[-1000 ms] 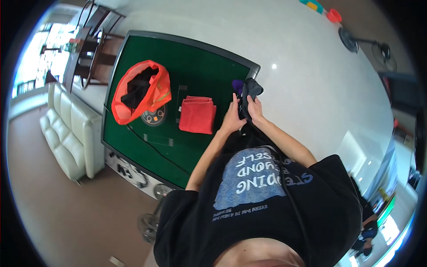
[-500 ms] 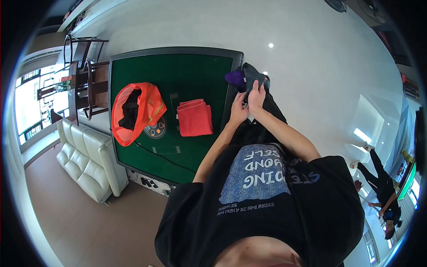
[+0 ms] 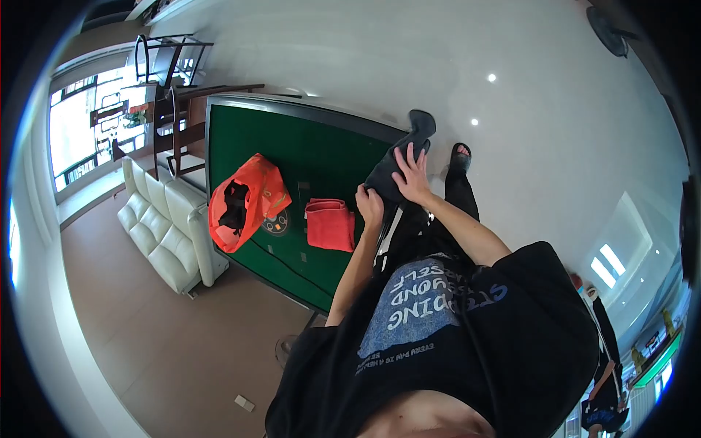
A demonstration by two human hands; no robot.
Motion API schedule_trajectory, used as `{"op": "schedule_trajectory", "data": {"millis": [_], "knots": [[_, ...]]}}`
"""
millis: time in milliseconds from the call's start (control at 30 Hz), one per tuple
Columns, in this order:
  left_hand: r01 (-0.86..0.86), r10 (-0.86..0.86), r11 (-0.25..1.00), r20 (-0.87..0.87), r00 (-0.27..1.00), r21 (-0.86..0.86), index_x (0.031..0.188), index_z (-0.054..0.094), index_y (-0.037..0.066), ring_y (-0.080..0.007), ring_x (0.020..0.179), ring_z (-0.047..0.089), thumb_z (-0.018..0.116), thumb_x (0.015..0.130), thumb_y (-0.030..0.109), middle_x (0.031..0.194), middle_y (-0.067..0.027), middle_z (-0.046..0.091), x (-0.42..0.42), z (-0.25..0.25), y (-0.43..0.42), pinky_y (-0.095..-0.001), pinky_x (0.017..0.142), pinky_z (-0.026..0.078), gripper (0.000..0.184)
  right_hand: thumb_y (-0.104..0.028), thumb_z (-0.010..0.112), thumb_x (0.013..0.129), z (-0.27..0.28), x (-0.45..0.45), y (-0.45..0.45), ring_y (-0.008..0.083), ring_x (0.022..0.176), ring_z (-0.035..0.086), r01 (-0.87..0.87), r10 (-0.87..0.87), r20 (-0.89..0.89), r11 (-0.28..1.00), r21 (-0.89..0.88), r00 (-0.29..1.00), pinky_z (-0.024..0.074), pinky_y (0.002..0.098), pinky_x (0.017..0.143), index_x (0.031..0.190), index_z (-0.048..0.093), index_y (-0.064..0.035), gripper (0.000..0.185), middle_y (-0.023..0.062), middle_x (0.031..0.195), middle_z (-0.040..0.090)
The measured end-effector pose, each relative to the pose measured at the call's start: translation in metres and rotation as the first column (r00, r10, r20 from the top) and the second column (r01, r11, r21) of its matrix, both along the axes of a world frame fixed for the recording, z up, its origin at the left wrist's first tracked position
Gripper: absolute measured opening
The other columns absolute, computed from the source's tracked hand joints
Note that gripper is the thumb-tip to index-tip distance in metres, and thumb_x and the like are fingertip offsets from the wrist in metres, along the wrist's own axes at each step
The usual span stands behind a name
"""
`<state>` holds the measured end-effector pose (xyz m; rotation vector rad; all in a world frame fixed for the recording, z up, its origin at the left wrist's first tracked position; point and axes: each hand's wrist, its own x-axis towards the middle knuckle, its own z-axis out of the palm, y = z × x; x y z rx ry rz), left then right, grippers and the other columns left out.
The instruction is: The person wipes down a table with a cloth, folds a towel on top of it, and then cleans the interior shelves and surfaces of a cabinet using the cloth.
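A dark grey-black cloth item (image 3: 387, 179) lies over the right edge of the green-topped table (image 3: 328, 131), its narrow curved end sticking out past the far edge. Its exact nature is hard to make out. My left hand (image 3: 370, 206) has its fingers curled round the near-left edge of the cloth. Higher and to the right, my right hand (image 3: 414, 175) rests against it with fingers spread. Left of my hands, a folded red cloth (image 3: 330, 224) sits on the table. Further left stands an open orange bag (image 3: 252, 197) with black material inside.
A round dark disc (image 3: 276, 223) and a black cable (image 3: 281, 260) are on the table by the bag. A cream sofa (image 3: 164, 230) and wooden chairs (image 3: 182, 135) stand left. My sandalled foot (image 3: 460, 155) is right. Another person (image 3: 604, 398) appears lower right.
The dark cloth now extends further left over the table edge, and the purple piece is out of sight. My hands have moved apart, the right one now spread. The view has shifted.
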<state>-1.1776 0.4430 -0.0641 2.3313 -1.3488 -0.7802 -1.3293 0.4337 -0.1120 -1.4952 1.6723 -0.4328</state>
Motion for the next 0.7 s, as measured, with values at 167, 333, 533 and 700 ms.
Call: {"op": "schedule_trajectory", "data": {"millis": [167,333,533,700], "knots": [[-0.297,0.309,0.949,-0.118,0.944,0.110,0.113,0.063,-0.002,-0.0376,0.096,0.064,0.052,0.091,0.021,0.104,-0.0239,0.065,-0.036,0.008,-0.030,-0.0450,0.082,0.048,0.034,-0.041,0.071,0.088,-0.012,-0.023,-0.025,0.0525,0.147,0.012,0.309,-0.259,0.220,0.921,-0.236,0.941,0.0186,0.0602,0.117,0.157,0.011,-0.0004,0.100,0.0330,0.159,0.009],[-0.234,0.242,0.958,-0.024,0.970,0.166,0.115,0.063,-0.003,-0.0301,0.092,0.063,0.058,0.086,0.012,0.104,-0.0189,0.064,-0.020,-0.004,-0.076,-0.0398,0.082,0.050,0.033,-0.055,0.058,0.093,-0.019,-0.038,-0.076,0.0452,0.138,0.038,-0.023,-0.009,-0.145,0.976,-0.215,0.989,0.0257,0.0554,0.116,0.148,0.036,0.0024,0.083,0.0269,0.148,0.041],[-0.418,0.371,0.816,-0.193,0.908,-0.399,0.127,0.054,-0.004,-0.0282,0.110,0.057,0.053,0.088,0.002,0.124,-0.0198,0.055,-0.066,-0.002,-0.112,-0.0366,0.096,0.046,0.039,-0.061,0.049,0.094,-0.019,-0.019,-0.143,0.0384,0.120,0.055,-0.278,0.265,-0.171,0.959,-0.055,0.949,0.0389,0.0530,0.105,0.143,0.041,0.0065,0.084,0.0219,0.137,0.055],[-0.274,0.247,0.898,-0.122,0.961,-0.343,0.145,0.038,-0.007,-0.0365,0.141,0.036,0.044,0.102,0.017,0.150,-0.0256,0.038,-0.104,-0.036,-0.112,-0.0400,0.116,0.030,0.049,-0.058,0.054,0.093,-0.030,0.008,-0.175,0.0383,0.130,0.048,-0.405,0.397,-0.181,0.914,-0.011,0.900,0.0368,0.0533,0.109,0.146,0.035,0.0055,0.085,0.0214,0.144,0.048]]}}
